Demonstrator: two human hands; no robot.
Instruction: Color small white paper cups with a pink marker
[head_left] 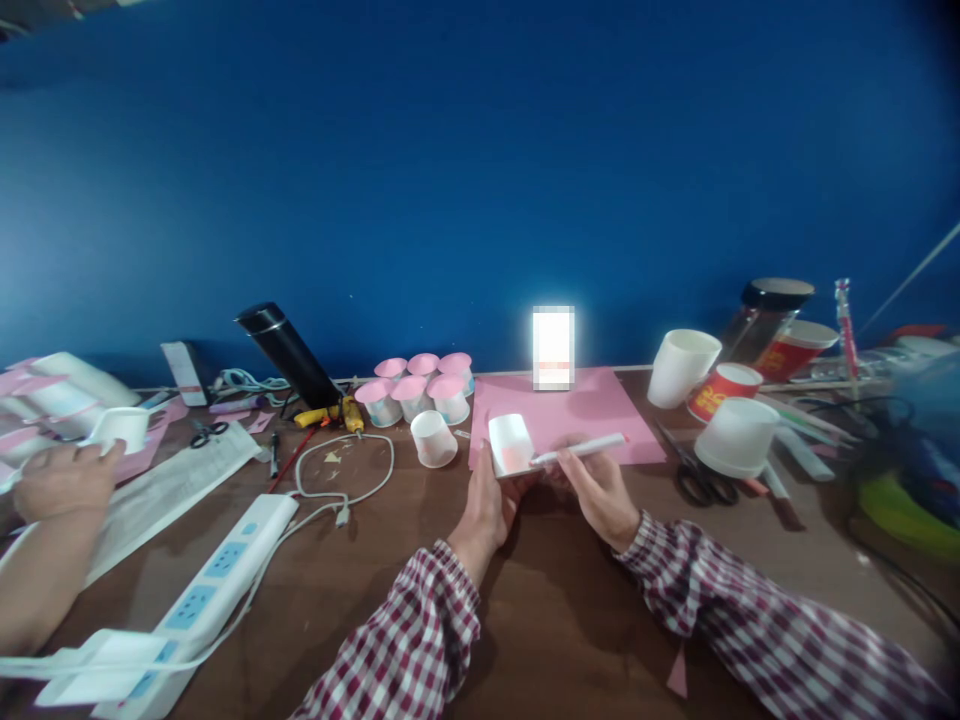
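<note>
My left hand [486, 508] is closed around a small white paper cup [511, 444], which is tilted so its side faces up. In my right hand [598, 492] I grip a white marker [581, 449] between thumb and fingers. The marker's left end is at the cup's edge; whether it touches cannot be made out. Beneath and behind the cup lies a pink paper sheet [592, 400]. Another small white cup [433, 439] stands to the left, in front of several small cups with pink tops [412, 397].
A bright phone [553, 348] stands against the blue wall. On the right are scissors [705, 484], white cups [739, 437] and a red cup [725, 391]. A power strip [206, 600], cable [390, 470] and black bottle [289, 355] are left. Another person's hand [67, 485] holds a white cup.
</note>
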